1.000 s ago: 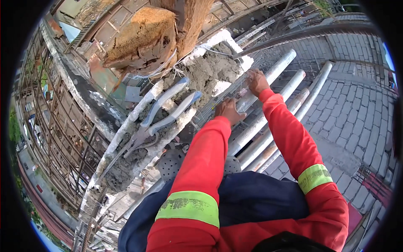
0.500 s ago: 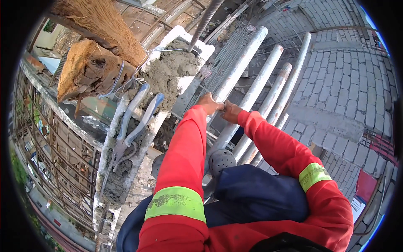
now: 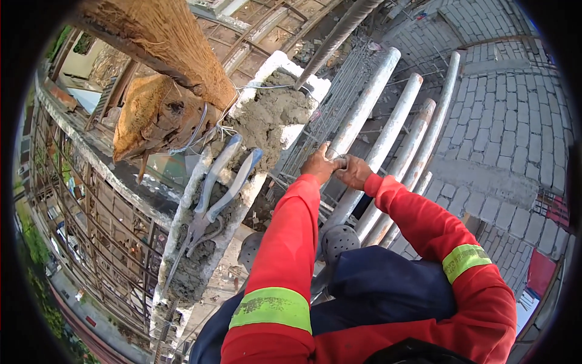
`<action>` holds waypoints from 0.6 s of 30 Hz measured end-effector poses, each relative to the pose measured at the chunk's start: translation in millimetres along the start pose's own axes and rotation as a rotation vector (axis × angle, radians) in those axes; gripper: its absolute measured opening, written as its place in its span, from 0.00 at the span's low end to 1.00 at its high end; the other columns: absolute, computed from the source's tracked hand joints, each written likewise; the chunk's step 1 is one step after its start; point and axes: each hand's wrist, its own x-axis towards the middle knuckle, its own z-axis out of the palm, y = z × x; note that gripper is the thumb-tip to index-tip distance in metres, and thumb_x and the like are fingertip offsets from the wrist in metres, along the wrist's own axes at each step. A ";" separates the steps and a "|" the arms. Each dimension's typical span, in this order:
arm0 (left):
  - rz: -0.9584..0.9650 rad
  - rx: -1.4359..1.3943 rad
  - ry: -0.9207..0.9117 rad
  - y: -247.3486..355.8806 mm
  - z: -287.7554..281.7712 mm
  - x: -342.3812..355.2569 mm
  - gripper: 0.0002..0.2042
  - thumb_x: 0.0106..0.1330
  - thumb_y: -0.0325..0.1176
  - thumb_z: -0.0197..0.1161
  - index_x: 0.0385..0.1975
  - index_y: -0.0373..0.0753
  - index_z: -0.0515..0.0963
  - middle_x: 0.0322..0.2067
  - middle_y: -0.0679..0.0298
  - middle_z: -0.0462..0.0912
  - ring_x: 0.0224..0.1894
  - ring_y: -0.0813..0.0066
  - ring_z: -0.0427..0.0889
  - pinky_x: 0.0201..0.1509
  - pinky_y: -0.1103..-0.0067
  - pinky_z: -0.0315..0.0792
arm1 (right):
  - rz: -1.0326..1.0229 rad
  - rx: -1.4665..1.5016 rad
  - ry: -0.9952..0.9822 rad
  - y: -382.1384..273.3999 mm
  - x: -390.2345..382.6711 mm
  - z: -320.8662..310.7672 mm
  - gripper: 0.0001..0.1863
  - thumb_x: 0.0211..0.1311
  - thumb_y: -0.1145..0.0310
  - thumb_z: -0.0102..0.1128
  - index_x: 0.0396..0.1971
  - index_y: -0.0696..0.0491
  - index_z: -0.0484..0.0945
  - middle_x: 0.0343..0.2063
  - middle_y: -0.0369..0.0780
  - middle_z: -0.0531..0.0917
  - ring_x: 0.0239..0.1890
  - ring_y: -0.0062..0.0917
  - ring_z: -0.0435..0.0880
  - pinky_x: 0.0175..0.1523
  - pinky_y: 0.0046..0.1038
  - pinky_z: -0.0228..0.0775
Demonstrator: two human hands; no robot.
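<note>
My left hand (image 3: 320,165) and my right hand (image 3: 355,173) meet over the nearest grey pipe (image 3: 367,109), fingers closed and thumbs close together. A thin line like wire shows at the fingers, but what they pinch is too small to make out. Left of them, blue-handled pliers (image 3: 238,184) lie on wet grey concrete (image 3: 273,115) along the top of a narrow wall. The handles point away from me.
A rough timber post (image 3: 176,48) and a wired-on timber block (image 3: 160,115) stand at upper left. A ribbed steel bar (image 3: 339,39) rises from the concrete. More pipes (image 3: 397,118) slope alongside. A grey clog (image 3: 339,242) shows below my hands; a block wall (image 3: 506,121) rises at right.
The whole view has shifted, so the scene sits slightly farther right and lower. My hands stay together at the same pipe, fingers closed. The pliers still lie on the concrete.
</note>
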 end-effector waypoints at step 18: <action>0.082 -0.047 0.050 -9.3 6.5 -12.6 0.34 0.55 0.47 0.59 0.58 0.35 0.58 0.52 0.46 0.68 0.54 0.55 0.68 0.55 0.72 0.62 | -0.196 -0.667 0.012 -28.3 -43.0 -99.4 0.11 0.58 0.63 0.50 0.33 0.53 0.76 0.21 0.41 0.77 0.24 0.33 0.78 0.30 0.32 0.70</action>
